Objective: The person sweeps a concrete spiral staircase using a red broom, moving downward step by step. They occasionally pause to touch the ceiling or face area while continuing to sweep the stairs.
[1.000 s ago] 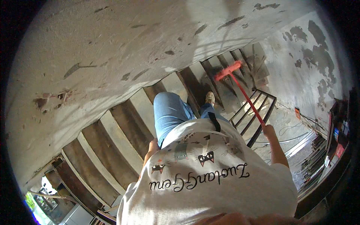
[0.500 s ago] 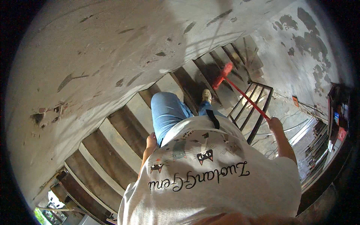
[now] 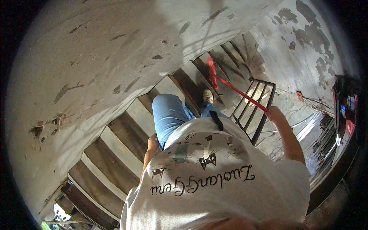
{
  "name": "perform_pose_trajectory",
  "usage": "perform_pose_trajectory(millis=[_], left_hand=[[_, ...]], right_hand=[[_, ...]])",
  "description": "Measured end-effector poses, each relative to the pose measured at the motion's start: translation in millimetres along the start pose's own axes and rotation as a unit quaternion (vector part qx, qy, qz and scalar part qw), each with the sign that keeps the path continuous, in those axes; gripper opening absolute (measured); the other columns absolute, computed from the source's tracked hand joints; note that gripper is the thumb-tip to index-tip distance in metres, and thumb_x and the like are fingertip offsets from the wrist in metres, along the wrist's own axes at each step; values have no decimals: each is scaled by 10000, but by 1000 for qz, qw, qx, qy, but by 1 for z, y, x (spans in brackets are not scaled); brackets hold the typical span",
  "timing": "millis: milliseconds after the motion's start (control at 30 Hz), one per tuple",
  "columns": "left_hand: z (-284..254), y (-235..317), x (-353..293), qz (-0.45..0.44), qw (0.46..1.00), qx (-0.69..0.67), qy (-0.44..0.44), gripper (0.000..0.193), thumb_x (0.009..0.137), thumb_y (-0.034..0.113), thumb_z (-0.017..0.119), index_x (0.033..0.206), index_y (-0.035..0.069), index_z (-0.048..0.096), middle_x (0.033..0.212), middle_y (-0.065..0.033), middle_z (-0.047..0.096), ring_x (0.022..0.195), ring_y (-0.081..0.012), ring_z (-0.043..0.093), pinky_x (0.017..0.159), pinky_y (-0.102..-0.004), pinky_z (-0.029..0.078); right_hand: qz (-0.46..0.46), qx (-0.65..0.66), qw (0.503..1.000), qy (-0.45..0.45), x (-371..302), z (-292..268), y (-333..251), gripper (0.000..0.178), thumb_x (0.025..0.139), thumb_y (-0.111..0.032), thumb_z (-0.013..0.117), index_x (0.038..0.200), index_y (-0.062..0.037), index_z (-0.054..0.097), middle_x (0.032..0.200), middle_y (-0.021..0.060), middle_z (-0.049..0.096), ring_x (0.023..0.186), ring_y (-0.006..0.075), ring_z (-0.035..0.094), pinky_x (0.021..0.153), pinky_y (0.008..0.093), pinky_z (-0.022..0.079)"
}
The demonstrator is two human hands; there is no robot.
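Right of frame, gripping red broom [image 3: 236,89] with right hand [image 3: 276,115], likely for reach onto upper-centre treads [image 3: 191,72]. Resting left hand [image 3: 152,142] by jeans [image 3: 167,111], mid-frame; can't tell finger closure.

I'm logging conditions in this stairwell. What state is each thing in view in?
Red broom: held out over the staircase, its head's contact hard to tell
Right hand: closed around the red broom
Left hand: beside the blue jeans, fingers unclear
Blue jeans: left knee appears bent
Shoe: on the staircase
Staircase: stained brown in places
Right-hand wall: patchy, with dark blotches
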State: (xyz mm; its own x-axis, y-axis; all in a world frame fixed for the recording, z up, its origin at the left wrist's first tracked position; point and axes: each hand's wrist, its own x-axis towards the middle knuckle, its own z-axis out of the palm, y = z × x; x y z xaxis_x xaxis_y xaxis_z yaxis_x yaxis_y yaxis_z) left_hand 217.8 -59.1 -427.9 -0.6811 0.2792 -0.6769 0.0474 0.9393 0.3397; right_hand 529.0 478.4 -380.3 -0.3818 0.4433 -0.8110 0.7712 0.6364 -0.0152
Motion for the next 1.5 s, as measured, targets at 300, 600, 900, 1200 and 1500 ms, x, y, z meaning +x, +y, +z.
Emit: perform_pose_trajectory(millis=[300,600,900,1200,1500], left_hand=[[4,0,9,28,999,31,-16,243,762,134,408,937,29,539,856,-230,558,829,-367,535,677,-394,423],[18,-14,17,1,998,-64,3,243,760,136,420,948,37,535,865,-213,563,823,-359,539,681,-395,426],[7,18,1,17,999,39,8,242,756,113,408,947,39,537,861,-209,566,821,-358,541,691,-393,426],[3,34,-9,29,998,47,18,238,744,79,392,926,33,538,844,-214,565,797,-356,549,667,-390,430],[7,16,-6,36,998,45,0,248,742,75,394,941,24,533,826,-226,561,782,-354,551,660,-390,431]], right_hand=[[36,-121,992,28,34,-5,25,218,710,-263,562,737,-49,598,712,138,581,733,289,567,645,395,447],[-32,-159,987,13,-7,-46,18,186,725,-224,548,780,-58,612,782,119,590,740,262,582,639,373,468],[26,-225,972,68,33,-14,79,225,705,-280,569,740,-62,617,728,100,603,704,252,598,606,366,475],[-23,-115,993,-24,-19,-5,78,263,725,-298,574,774,-40,586,774,145,572,746,300,563,661,388,452],[31,-132,990,41,33,-21,71,194,742,-229,517,761,-56,601,772,128,597,735,287,587,647,378,467]])
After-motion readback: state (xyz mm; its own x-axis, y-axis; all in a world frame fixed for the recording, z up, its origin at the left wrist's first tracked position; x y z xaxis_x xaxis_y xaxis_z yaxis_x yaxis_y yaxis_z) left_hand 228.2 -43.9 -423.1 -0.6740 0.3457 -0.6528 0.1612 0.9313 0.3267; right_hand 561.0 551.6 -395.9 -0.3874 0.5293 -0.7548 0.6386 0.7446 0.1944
